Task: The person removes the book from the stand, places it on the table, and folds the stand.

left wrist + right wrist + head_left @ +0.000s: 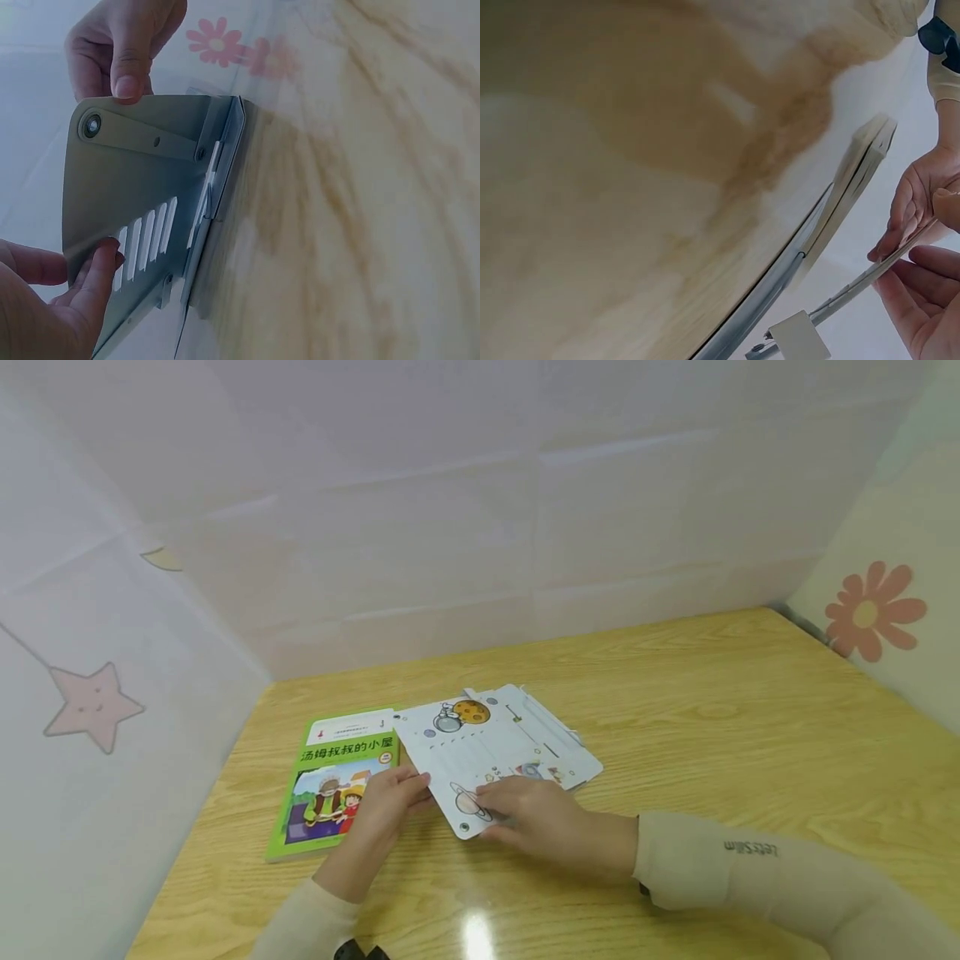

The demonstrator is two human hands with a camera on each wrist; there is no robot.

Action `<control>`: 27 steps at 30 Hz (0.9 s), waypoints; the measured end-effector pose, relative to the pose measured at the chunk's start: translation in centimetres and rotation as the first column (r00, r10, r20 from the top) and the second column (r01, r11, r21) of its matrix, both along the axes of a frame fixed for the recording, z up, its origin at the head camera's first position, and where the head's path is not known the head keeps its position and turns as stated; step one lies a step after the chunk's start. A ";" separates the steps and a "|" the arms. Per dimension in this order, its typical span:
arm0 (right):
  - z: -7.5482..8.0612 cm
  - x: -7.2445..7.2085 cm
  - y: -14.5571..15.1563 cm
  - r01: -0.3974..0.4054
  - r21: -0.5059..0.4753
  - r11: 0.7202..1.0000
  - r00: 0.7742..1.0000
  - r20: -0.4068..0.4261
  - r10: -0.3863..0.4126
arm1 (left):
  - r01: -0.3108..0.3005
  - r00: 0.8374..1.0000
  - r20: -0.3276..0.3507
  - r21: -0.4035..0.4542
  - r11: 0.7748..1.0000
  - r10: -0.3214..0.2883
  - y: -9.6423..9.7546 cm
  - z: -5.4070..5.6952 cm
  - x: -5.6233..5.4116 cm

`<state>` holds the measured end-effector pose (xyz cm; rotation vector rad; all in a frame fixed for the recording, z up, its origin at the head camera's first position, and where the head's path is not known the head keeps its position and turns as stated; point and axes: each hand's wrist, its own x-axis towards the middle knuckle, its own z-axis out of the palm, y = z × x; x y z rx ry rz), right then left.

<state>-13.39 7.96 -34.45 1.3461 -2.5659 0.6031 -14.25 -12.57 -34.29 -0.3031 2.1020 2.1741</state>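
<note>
A white metal folding book stand, printed with an astronaut and planets, lies on the table with its near panel raised. My left hand pinches the panel's left edge between thumb and fingers. On the near right corner, my right hand grips with the thumb below and fingers on top. The left wrist view shows the panel's underside, with several slots and a riveted support arm; there the left hand is low and the right hand high. Both hands also hold the panel's edge in the right wrist view.
A green-covered picture book lies flat on the left, partly overlapped by the stand's corner. The wooden table extends to the right. Pale cloth walls with star and flower prints enclose its back and sides.
</note>
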 end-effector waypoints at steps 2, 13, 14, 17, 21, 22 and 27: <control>-0.1 -0.1 -0.1 -0.016 0.022 1.000 1.000 -0.007 0.016 | -0.011 1.000 0.022 0.003 1.000 0.011 -0.1 -0.2 0.0; 0.0 0.0 -0.8 -0.052 0.135 0.990 0.998 0.034 0.048 | -0.035 0.984 0.177 0.056 0.998 0.025 -0.6 -1.3 0.1; 0.0 0.0 -0.8 -0.049 0.146 0.988 0.998 0.044 0.043 | -0.039 0.983 0.183 0.061 0.997 0.027 -0.6 -1.4 0.1; -0.1 -0.1 -0.8 -0.038 0.139 0.990 0.997 0.073 0.028 | -0.045 0.981 0.194 0.072 0.996 0.030 -0.7 -1.7 0.1; -0.1 -0.7 -0.1 0.017 0.094 0.995 0.997 0.080 -0.024 | -0.045 0.978 0.208 0.094 0.995 0.025 -0.7 -2.1 0.1; 0.0 -0.9 0.2 0.033 0.081 0.996 0.996 0.075 -0.040 | -0.042 0.977 0.212 0.093 0.995 0.021 -0.7 -2.2 0.1; 0.9 -1.8 1.6 0.126 0.028 0.992 0.990 0.054 -0.127 | -0.030 0.977 0.213 0.081 0.996 0.012 -0.6 -2.4 0.3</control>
